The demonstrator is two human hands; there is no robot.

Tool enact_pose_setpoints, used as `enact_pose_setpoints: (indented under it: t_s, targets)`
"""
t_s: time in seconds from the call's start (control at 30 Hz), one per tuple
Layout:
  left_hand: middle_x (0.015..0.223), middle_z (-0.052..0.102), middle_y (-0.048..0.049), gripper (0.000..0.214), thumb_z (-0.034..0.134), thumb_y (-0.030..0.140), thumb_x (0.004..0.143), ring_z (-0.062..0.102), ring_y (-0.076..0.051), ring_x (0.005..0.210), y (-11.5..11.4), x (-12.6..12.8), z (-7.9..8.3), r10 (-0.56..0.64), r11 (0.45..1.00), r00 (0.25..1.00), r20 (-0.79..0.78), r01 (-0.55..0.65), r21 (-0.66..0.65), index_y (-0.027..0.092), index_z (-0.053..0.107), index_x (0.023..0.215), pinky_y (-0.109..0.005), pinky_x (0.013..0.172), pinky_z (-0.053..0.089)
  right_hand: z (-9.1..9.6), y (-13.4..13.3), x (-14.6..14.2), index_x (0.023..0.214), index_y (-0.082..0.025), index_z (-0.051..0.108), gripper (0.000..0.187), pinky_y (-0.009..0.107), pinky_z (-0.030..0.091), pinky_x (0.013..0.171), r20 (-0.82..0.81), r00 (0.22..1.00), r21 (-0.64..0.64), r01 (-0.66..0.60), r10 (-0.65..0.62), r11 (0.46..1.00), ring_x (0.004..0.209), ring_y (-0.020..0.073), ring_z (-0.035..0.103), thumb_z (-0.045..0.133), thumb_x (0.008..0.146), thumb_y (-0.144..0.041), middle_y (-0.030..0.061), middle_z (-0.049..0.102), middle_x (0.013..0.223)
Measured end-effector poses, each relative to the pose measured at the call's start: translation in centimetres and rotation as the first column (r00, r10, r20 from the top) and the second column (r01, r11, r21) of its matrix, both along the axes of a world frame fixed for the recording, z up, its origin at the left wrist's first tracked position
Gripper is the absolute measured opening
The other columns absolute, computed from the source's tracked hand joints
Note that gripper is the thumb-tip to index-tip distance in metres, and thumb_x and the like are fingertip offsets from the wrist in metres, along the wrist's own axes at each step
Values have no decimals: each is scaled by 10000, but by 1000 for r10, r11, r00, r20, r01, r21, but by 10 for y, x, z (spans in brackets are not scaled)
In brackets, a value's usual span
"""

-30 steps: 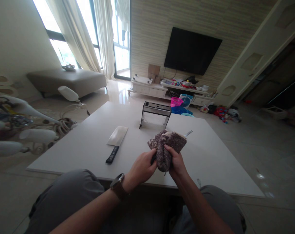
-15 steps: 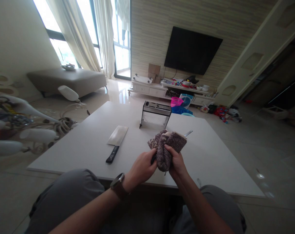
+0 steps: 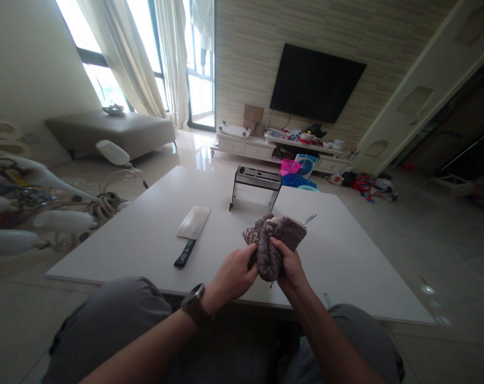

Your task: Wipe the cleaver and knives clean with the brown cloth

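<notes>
My left hand (image 3: pixel 234 276) is closed round a dark knife handle just above the near edge of the white table (image 3: pixel 146 234). My right hand (image 3: pixel 290 266) grips a brown fuzzy cloth (image 3: pixel 272 240) wrapped over the blade; only the metal knife tip (image 3: pixel 309 218) pokes out at the cloth's far right. A watch sits on my left wrist. A cleaver (image 3: pixel 190 230) with a black handle lies flat on the table, left of my hands. A metal knife rack (image 3: pixel 255 186) stands further back at the table's middle.
Left of the table lies a tangle of white rods and cords (image 3: pixel 46 213). A grey couch (image 3: pixel 110 133) stands at the back left by the curtained windows. A TV (image 3: pixel 316 82) hangs over a cluttered low cabinet (image 3: pixel 282 149). My knees show below the table edge.
</notes>
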State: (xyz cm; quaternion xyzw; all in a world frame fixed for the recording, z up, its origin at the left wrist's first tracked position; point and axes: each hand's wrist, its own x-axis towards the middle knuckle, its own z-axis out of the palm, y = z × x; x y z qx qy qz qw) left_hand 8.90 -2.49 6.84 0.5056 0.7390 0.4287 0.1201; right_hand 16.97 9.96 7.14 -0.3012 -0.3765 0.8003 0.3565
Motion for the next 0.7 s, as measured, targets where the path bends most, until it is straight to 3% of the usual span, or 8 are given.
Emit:
enact_pose_setpoints:
  t_s: [0.43, 0.6, 0.7]
  targets:
    - [881, 691, -61, 108, 517, 214, 910, 610, -203, 767, -1, 0, 0, -5, 1000, 1000, 5, 5, 6, 201, 601, 977, -290, 682, 394, 2, 3, -1, 978, -145, 737, 399, 369, 624, 830, -9, 1000, -53, 13, -13, 999, 849, 244, 753, 857, 602, -205, 78, 797, 937]
    - [795, 667, -23, 55, 543, 258, 920, 578, -173, 686, -1, 1, 8, -26, 999, 1000, -17, 26, -23, 215, 576, 915, -272, 621, 348, 9, 24, 4, 976, -141, 736, 340, 399, 629, 861, -49, 999, -64, 11, -14, 998, 865, 258, 758, 826, 651, -183, 78, 797, 893]
    - [742, 648, -10, 137, 566, 342, 936, 566, -169, 657, -2, 0, 12, -18, 997, 998, -54, 14, -71, 220, 569, 873, -270, 595, 320, 19, 44, 11, 975, -149, 734, 287, 413, 639, 846, -77, 995, -83, 54, -60, 995, 810, 245, 760, 789, 694, -172, 66, 798, 895]
